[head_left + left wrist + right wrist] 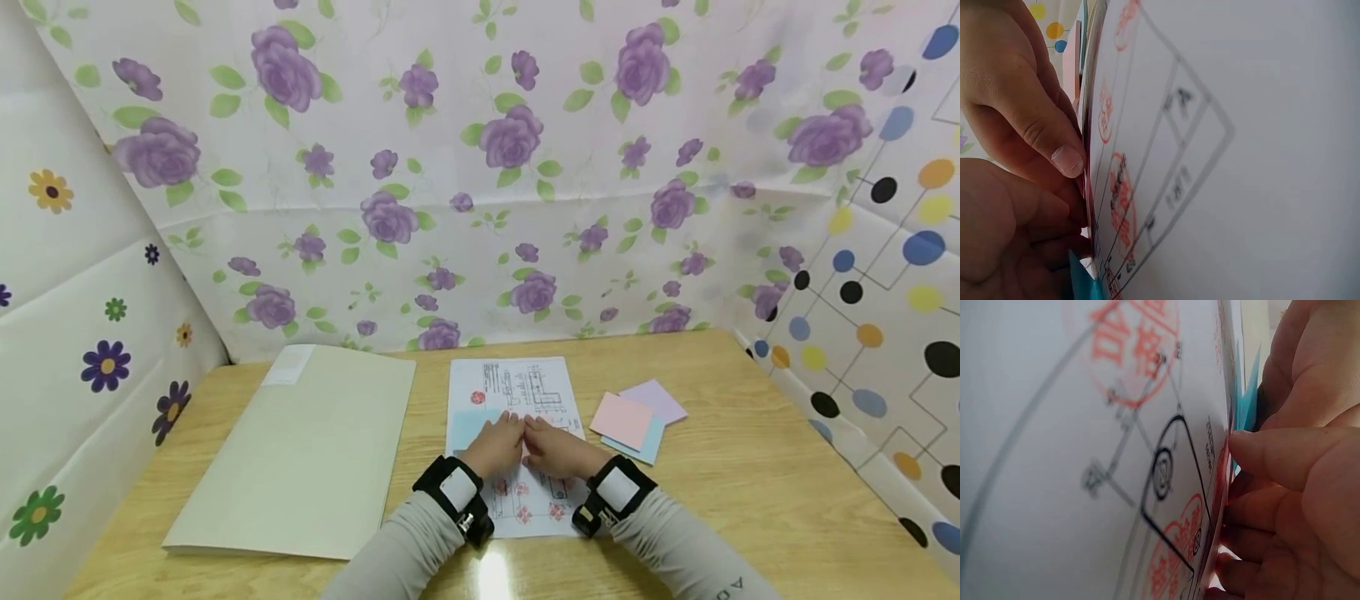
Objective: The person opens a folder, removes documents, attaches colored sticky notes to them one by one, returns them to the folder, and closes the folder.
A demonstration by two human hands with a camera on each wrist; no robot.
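A printed technical drawing [465, 379] with red stamps lies flat on the table. Both hands are on its middle, fingertips nearly meeting. My left hand [495, 446] rests beside a light blue sticky note [471, 427], partly covering it. My right hand [561, 450] touches the sheet from the other side, its thumb [1254, 447] low against the surface in the right wrist view. A small pinkish patch [527, 450] shows between the hands; most of it is hidden. The blue note's edge [1082, 278] lifts off the paper in the left wrist view.
Right of the drawing lie overlapping pink [621, 421], purple [656, 402] and blue [645, 444] square notes. A large cream folder [300, 467] with a white label takes up the left of the wooden table [750, 467]. Patterned sheets [465, 275] hang around it.
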